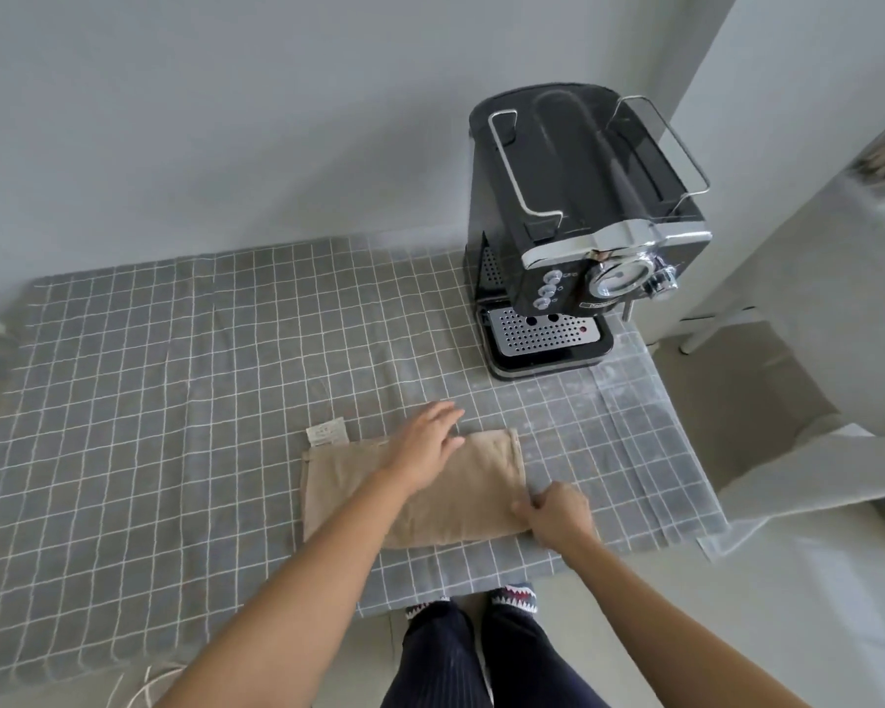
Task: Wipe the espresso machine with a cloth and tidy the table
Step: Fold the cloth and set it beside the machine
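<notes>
One beige cloth (420, 495) lies folded flat at lower centre of the frame, with one small white label (327, 431) sticking out at its upper left corner. Two hands work on it: the left hand (427, 444) rests on the cloth's upper edge with fingers straight and spread, holding nothing, and the right hand (558, 513) has its fingers curled, pinching the cloth's lower right corner. One black espresso machine (578, 217) stands at upper right, well apart from the cloth, its perforated drip tray (542, 332) facing the viewer. Everything sits on a table covered by a grey checked tablecloth (175, 380). Behind is a plain pale wall (226, 104); a light floor (788, 605) shows at lower right.
</notes>
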Available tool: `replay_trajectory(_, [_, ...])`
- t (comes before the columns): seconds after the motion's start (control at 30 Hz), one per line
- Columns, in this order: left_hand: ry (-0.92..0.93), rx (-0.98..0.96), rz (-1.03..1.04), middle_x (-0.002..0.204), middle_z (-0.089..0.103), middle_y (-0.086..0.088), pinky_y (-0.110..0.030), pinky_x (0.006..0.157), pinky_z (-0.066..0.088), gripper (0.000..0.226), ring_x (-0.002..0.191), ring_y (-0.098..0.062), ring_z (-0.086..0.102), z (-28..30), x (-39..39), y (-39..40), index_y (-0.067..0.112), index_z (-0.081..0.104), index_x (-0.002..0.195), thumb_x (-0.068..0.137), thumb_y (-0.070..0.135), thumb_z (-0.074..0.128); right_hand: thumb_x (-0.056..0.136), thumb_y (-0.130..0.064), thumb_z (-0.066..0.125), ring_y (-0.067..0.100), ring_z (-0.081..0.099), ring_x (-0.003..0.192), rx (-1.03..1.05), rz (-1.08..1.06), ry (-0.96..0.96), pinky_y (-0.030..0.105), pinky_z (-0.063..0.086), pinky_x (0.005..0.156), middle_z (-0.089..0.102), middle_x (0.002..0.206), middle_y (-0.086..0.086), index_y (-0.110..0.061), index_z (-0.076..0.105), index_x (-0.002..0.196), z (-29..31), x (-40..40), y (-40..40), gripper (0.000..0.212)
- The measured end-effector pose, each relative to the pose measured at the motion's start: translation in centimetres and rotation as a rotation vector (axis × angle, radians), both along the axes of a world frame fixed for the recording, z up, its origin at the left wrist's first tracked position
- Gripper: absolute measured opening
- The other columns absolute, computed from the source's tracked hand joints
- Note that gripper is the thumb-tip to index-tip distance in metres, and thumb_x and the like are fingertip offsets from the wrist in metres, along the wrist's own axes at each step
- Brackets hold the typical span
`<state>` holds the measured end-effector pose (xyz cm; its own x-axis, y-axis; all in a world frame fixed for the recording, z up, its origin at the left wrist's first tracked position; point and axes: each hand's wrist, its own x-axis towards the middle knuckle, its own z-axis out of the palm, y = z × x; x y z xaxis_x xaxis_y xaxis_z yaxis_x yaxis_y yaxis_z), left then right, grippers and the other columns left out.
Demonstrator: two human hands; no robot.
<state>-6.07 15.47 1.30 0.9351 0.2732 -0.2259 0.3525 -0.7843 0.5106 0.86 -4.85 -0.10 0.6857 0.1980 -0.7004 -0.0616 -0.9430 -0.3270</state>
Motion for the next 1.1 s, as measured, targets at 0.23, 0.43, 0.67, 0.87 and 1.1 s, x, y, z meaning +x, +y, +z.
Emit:
replay_trajectory(0.23, [0.132,0.016,-0.087,0.113,0.058,-0.009,-0.037,0.086,0.050,0.036,0.104,-0.026,0.059,-2.1,4.7,-3.9,0.007,0.059,0.119,0.085,0.016,0.065,0.081,-0.013,0.072,0.012,0.050,0.052,0.067,-0.182,0.108,0.018,0.037,0.041,0.058,0.070,0.006,-0.008,0.059,0.066,0.4,-0.9,0.6,0.021])
replay_trajectory(0.43, [0.300,-0.229,-0.085,0.103,0.066,-0.006,-0.031,0.080,0.046,0.020,0.088,-0.017,0.060,-0.3,5.6,-1.3,0.010,0.068,0.097,0.079,0.019,0.074,0.084,-0.015,0.056,0.020,0.060,0.055,0.208,-0.322,0.136,0.035,0.060,0.053,0.068,0.078,0.010,-0.008,0.061,0.074,2.0,-2.1,0.7,0.014])
replay_trajectory(0.67, [0.279,-0.523,0.029,0.097,0.072,-0.008,-0.040,0.089,0.053,0.021,0.095,-0.024,0.066,5.1,1.0,7.6,0.015,0.071,0.090,0.071,0.012,0.081,0.081,-0.014,0.063,0.017,0.060,0.060,0.503,-0.082,-0.040,0.027,0.051,0.053,0.065,0.071,0.007,-0.010,0.057,0.070,6.8,-5.9,4.4,0.013])
replay_trajectory(0.87, [0.362,-0.388,0.096,0.106,0.069,-0.001,-0.042,0.094,0.050,0.030,0.101,-0.017,0.062,5.9,-5.2,14.1,0.024,0.074,0.089,0.069,0.002,0.079,0.092,-0.026,0.060,0.011,0.065,0.073,0.566,0.336,0.125,0.012,0.045,0.054,0.071,0.093,0.000,-0.010,0.068,0.101,6.3,-10.7,10.2,0.021])
replay_trajectory(1.1, [0.246,-0.090,0.110,0.141,0.046,-0.003,-0.037,0.105,0.038,0.048,0.128,-0.021,0.046,2.3,-5.8,11.5,0.020,0.054,0.130,0.087,-0.001,0.057,0.095,-0.014,0.050,0.023,0.065,0.084,0.266,0.237,-0.085,0.033,0.056,0.071,0.066,0.094,0.006,-0.008,0.056,0.106,2.1,-10.1,9.7,0.014])
